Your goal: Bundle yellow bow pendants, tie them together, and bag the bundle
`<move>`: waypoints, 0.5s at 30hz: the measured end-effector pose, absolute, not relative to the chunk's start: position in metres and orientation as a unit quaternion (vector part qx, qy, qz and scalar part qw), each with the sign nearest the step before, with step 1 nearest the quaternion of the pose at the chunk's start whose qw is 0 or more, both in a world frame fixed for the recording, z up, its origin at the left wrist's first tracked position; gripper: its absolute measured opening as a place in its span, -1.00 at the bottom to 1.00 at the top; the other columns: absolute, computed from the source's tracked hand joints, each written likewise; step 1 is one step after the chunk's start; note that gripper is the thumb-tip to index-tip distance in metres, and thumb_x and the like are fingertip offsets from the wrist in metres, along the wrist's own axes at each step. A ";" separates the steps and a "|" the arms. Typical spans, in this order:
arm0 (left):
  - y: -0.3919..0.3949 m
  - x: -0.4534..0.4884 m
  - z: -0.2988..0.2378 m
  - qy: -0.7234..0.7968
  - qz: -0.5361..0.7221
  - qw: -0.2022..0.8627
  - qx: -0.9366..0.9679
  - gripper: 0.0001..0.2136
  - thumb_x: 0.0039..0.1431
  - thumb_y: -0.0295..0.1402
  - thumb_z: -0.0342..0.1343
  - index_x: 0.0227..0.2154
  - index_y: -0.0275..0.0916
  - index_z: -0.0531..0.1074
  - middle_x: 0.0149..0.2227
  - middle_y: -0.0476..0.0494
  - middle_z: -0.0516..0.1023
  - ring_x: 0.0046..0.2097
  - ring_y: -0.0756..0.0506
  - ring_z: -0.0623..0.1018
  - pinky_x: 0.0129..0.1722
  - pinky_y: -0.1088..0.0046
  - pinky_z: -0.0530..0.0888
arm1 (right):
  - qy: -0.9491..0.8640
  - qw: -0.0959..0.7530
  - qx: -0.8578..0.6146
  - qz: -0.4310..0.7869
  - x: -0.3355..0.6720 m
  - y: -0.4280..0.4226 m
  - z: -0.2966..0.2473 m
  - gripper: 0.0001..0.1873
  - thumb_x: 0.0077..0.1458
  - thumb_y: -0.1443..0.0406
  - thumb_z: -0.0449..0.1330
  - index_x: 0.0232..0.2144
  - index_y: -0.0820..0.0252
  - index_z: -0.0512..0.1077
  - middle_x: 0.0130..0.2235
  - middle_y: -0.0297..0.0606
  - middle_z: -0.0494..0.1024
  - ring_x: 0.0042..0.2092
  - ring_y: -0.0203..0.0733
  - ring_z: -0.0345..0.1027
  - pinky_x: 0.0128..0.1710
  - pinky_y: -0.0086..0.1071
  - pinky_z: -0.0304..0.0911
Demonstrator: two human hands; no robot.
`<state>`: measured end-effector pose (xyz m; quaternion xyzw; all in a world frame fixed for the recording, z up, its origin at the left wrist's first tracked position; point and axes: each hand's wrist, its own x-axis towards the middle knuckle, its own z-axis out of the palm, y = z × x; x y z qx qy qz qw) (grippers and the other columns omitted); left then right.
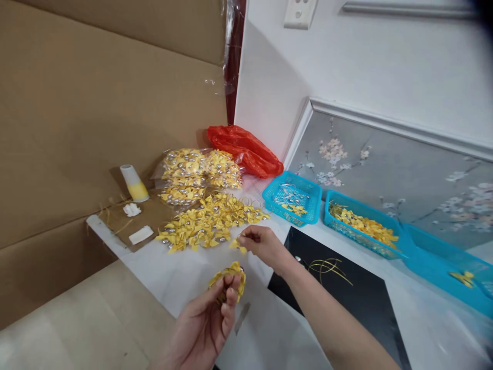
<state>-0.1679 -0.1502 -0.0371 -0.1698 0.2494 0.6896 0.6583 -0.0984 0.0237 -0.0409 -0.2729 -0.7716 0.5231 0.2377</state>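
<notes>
My left hand [210, 321] is raised near the bottom of the view, fingers closed on a small bunch of yellow ribbon bows [230, 277]. My right hand [262, 244] reaches forward and pinches one yellow bow [238, 246] at the near edge of a loose pile of yellow bows [210, 221] lying on the white table surface [173, 277]. Behind the pile sit clear bags of more yellow bows [196, 172].
A red plastic bag [244, 149] lies at the back by the wall. Three blue baskets [292, 198] [360, 223] [450, 272] line the right side, holding bows. A black sheet [346, 298] with gold wire lies under my right forearm. A white and yellow cup [133, 183] stands left, before cardboard.
</notes>
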 end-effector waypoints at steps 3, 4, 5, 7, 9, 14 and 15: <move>-0.147 -0.168 -0.040 0.258 0.695 0.651 -0.163 -0.80 0.19 -0.57 -0.01 -0.15 -0.37 0.40 -0.21 -0.24 0.55 -0.40 0.01 0.58 -0.50 0.57 0.54 | -0.754 0.228 -0.266 0.556 -0.075 0.025 -0.025 -0.77 -0.01 0.17 0.17 -0.48 0.25 0.41 -0.56 -0.38 0.39 -0.56 -0.40 0.16 -0.58 -0.54 0.10; -0.146 -0.167 -0.040 0.264 0.697 0.648 -0.160 -0.79 0.19 -0.57 0.00 -0.13 -0.36 0.40 -0.19 -0.23 0.55 -0.39 0.01 0.58 -0.50 0.58 0.55 | -0.748 0.227 -0.266 0.563 -0.068 0.025 -0.021 -0.75 0.00 0.15 0.17 -0.47 0.26 0.41 -0.56 -0.37 0.40 -0.56 -0.41 0.16 -0.58 -0.54 0.10; -0.145 -0.166 -0.040 0.270 0.699 0.644 -0.156 -0.77 0.18 -0.57 0.00 -0.11 -0.35 0.40 -0.17 -0.23 0.54 -0.39 0.01 0.58 -0.49 0.58 0.55 | -0.744 0.227 -0.267 0.569 -0.061 0.025 -0.017 -0.73 0.01 0.13 0.17 -0.46 0.26 0.41 -0.55 -0.36 0.40 -0.56 -0.41 0.16 -0.57 -0.54 0.10; -0.142 -0.164 -0.040 0.284 0.701 0.637 -0.150 -0.75 0.17 -0.58 0.02 -0.10 -0.34 0.41 -0.14 -0.24 0.54 -0.36 0.00 0.59 -0.48 0.59 0.55 | -0.735 0.228 -0.269 0.580 -0.052 0.022 -0.013 -0.71 0.03 0.11 0.17 -0.45 0.26 0.43 -0.53 -0.35 0.41 -0.55 -0.41 0.17 -0.56 -0.54 0.12; -0.140 -0.161 -0.038 0.295 0.703 0.632 -0.141 -0.74 0.16 -0.58 0.03 -0.09 -0.34 0.42 -0.11 -0.26 0.53 -0.32 -0.01 0.59 -0.44 0.58 0.56 | -0.722 0.233 -0.278 0.589 -0.046 0.016 -0.012 -0.72 0.04 0.12 0.17 -0.44 0.26 0.44 -0.52 -0.34 0.41 -0.54 -0.40 0.18 -0.55 -0.53 0.14; -0.136 -0.155 -0.035 0.338 0.708 0.611 -0.107 -0.78 0.13 -0.59 0.07 -0.16 -0.38 0.46 -0.10 -0.28 0.50 -0.23 -0.05 0.57 -0.39 0.58 0.55 | -0.759 0.301 -0.302 0.493 -0.044 -0.016 -0.017 -0.86 0.08 0.29 0.14 -0.40 0.20 0.49 -0.51 -0.33 0.43 -0.48 -0.31 0.29 -0.48 -0.47 0.24; -0.136 -0.154 -0.035 0.343 0.710 0.607 -0.098 -0.80 0.13 -0.59 0.07 -0.18 -0.39 0.46 -0.12 -0.27 0.50 -0.26 -0.03 0.56 -0.44 0.60 0.53 | -0.784 0.319 -0.285 0.450 -0.045 -0.024 -0.018 -0.86 0.09 0.33 0.12 -0.39 0.19 0.50 -0.46 -0.30 0.46 -0.43 -0.29 0.33 -0.42 -0.46 0.27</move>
